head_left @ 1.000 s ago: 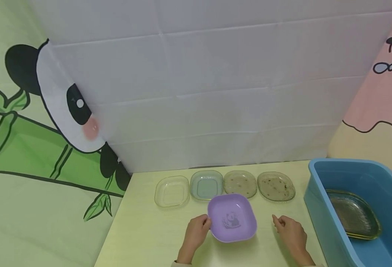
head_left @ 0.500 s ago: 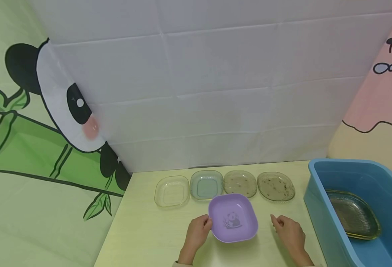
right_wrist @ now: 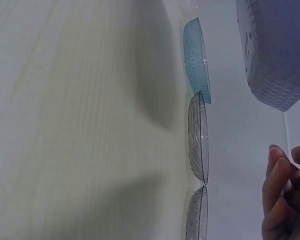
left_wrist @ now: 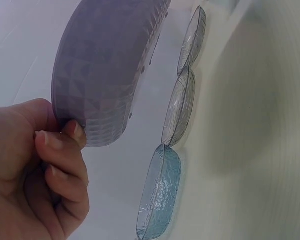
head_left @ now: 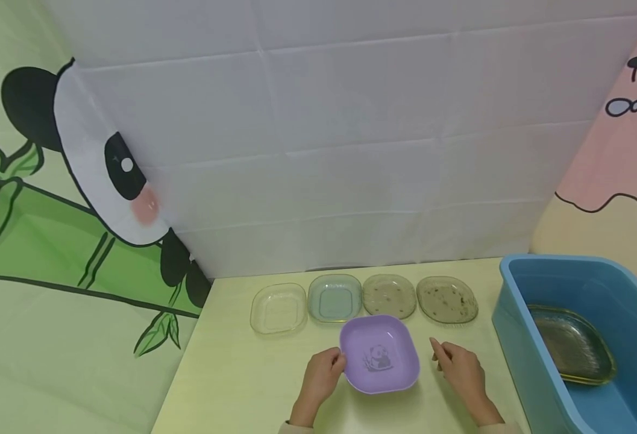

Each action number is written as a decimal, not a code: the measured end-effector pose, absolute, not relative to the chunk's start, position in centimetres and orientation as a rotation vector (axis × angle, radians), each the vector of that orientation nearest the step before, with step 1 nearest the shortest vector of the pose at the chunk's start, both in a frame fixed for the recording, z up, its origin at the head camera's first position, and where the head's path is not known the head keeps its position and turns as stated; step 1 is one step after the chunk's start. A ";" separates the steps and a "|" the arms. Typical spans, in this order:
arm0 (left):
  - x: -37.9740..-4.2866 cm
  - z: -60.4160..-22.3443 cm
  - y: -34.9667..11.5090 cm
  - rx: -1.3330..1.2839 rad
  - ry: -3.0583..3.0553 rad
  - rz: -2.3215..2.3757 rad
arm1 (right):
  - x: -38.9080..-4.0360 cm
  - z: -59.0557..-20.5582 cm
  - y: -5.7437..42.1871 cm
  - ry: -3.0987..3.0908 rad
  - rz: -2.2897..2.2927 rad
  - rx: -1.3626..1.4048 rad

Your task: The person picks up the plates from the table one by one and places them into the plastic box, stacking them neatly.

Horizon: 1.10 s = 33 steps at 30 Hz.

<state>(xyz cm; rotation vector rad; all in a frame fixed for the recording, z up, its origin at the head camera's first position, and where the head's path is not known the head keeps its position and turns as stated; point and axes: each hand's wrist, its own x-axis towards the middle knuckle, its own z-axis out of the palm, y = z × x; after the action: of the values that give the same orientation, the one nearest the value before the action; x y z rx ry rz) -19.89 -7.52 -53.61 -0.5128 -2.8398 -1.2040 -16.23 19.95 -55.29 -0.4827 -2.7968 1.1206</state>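
My left hand (head_left: 320, 380) pinches the left rim of a purple square bowl (head_left: 378, 364) between thumb and fingers. A grey panda is printed inside it. The left wrist view shows the bowl (left_wrist: 105, 65) tilted and held above the table, its patterned outer wall facing the camera. Right of the bowl, apart from it, my right hand (head_left: 461, 371) hovers with loosely curled fingers and holds nothing. In the right wrist view its fingertips (right_wrist: 276, 165) are near the bowl's other end (right_wrist: 280, 55).
Behind the bowl, a row on the table holds a clear dish (head_left: 278, 308), a bluish dish (head_left: 335, 298) and two greyish dishes, one plain-spotted (head_left: 389, 296), one darker (head_left: 447, 299). At right stands a blue tub (head_left: 530, 355) containing a dark glass dish (head_left: 570, 346).
My right hand has moved a little left and up, closer to the bowl. The bowl, in my left hand, has shifted very slightly to the right.
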 end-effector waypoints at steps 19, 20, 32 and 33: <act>-19.6 -53.7 -7.3 -0.489 -2.866 -1.229 | -16.7 -55.1 17.7 -2.924 1.209 -0.227; -19.6 -53.7 -7.3 -0.487 -2.866 -1.228 | -16.7 -55.2 17.6 -2.925 1.206 -0.219; -19.2 -53.6 -7.6 -0.502 -2.857 -1.238 | -16.5 -55.2 16.8 -2.932 1.100 -0.148; -19.2 -53.6 -7.6 -0.501 -2.855 -1.234 | -16.6 -55.2 16.7 -2.933 1.094 -0.141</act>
<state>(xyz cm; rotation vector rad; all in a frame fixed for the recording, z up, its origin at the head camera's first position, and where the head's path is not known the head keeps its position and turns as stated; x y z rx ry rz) -19.20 -7.59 -53.62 -0.5015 -2.8555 -1.2335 -16.56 16.73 -55.17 -0.1407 -2.9326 1.0939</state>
